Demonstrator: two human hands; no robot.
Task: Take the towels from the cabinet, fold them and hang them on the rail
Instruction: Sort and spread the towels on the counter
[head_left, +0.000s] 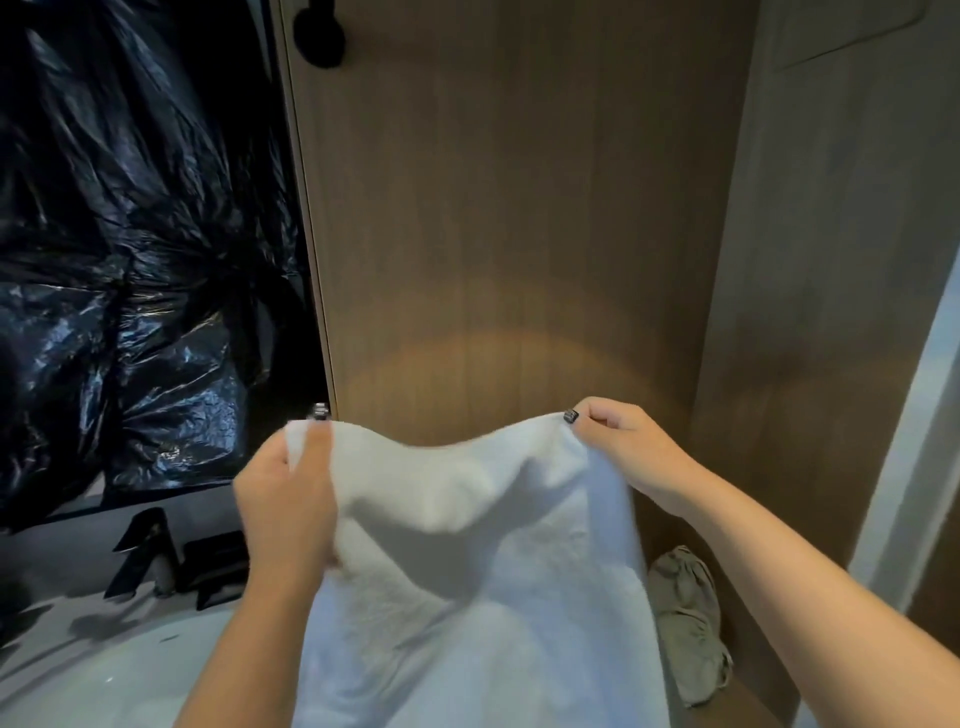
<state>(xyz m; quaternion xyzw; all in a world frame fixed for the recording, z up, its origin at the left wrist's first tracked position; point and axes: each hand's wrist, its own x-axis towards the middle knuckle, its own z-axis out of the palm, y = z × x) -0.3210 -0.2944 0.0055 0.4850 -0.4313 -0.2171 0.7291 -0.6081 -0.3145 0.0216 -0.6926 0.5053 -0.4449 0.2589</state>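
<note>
Wood panelling (519, 208) behind; left hand (285, 499) and right hand (621, 447), raised at nine and three o'clock, pinch the white towel's (478, 571) top corners, cloth hanging below.

No readable text, labels, brand names, numbers or signs appear anywhere in this view. The white towel (467, 519) shows only plain cloth, with no tag or printed mark visible. The wooden panel (519, 208) behind the towel is bare wood grain. The black plastic sheeting (130, 234) to the left of the towel carries no print. Small dark objects below the sheeting are too blurred to show any lettering.
</note>
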